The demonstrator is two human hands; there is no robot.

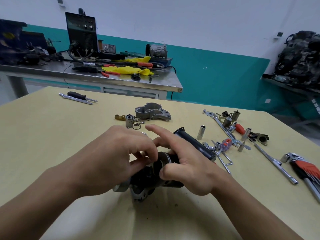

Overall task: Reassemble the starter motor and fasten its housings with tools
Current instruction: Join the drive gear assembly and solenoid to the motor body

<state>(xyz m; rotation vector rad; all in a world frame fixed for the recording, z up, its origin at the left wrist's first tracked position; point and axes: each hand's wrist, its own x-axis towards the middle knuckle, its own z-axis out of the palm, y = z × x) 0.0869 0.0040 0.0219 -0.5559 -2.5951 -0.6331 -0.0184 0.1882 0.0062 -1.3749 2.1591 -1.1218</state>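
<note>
**Both hands on the starter motor at the near middle of the tabletop**

The dark starter motor body (pixel 143 189), with a silver-rimmed round opening facing up, sits on the pale yellow tabletop (pixel 52 144) near the person. The left hand (pixel 112 158) curls over it from the left, fingertips bent down at the rim. The right hand (pixel 187 172) grips it from the right, with the thumb pressed to the rim's near side and the index finger stretched out straight above.

Just beyond the right hand lies a black cylindrical housing (pixel 195 144) on its side. Farther off rests a grey cast-metal end housing (pixel 152 112), with a small steel plunger (pixel 129 120) standing upright and loose wire rings (pixel 137 126) beside it.

To the right lie an upright chrome socket (pixel 201 132), a long chrome T-handle wrench (pixel 275 161) and a red-holdered hex key set (pixel 304 168). At far left lies a black-handled screwdriver (pixel 77 95).

Any markings on the tools are too small to read.
</note>
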